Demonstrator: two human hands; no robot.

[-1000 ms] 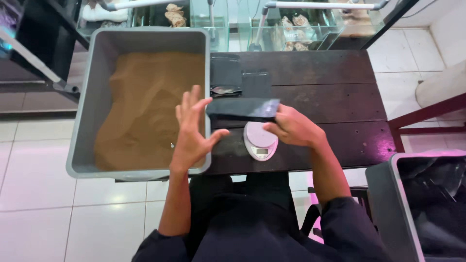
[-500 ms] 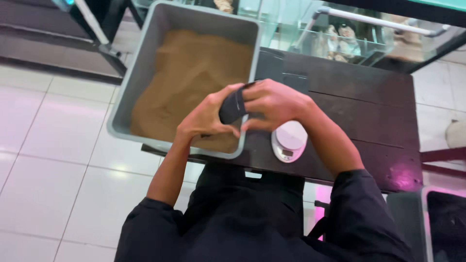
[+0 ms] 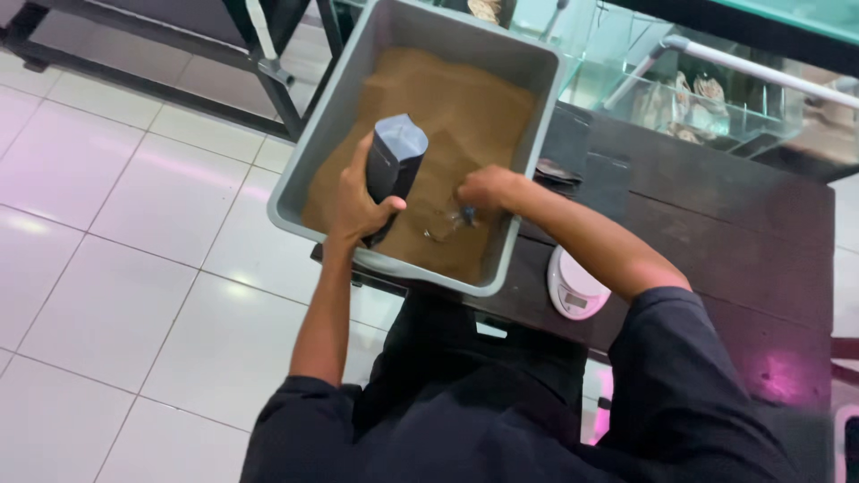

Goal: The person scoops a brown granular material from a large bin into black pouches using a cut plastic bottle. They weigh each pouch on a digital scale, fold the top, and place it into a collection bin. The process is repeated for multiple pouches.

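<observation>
So my left hand (image 3: 358,207) was wrapped tight around a dark stand-up pouch (image 3: 392,170), mouth up, held just over the brown powder (image 3: 465,116) inside the grey tub (image 3: 309,152). My right hand (image 3: 488,188) was down in the powder just right of the pouch, fingers closed on a small clear scoop (image 3: 447,224), I think, though it was hard to make out. Biggest risk I figured: the pouch mouth looked narrow, so a sloppy tip would dump powder back or over the near rim. The tub's near corner hung past the counter (image 3: 716,233) edge, so leaning on it could tip it. The white scale (image 3: 573,288) sat close behind my right wrist, with open counter beyond.
</observation>
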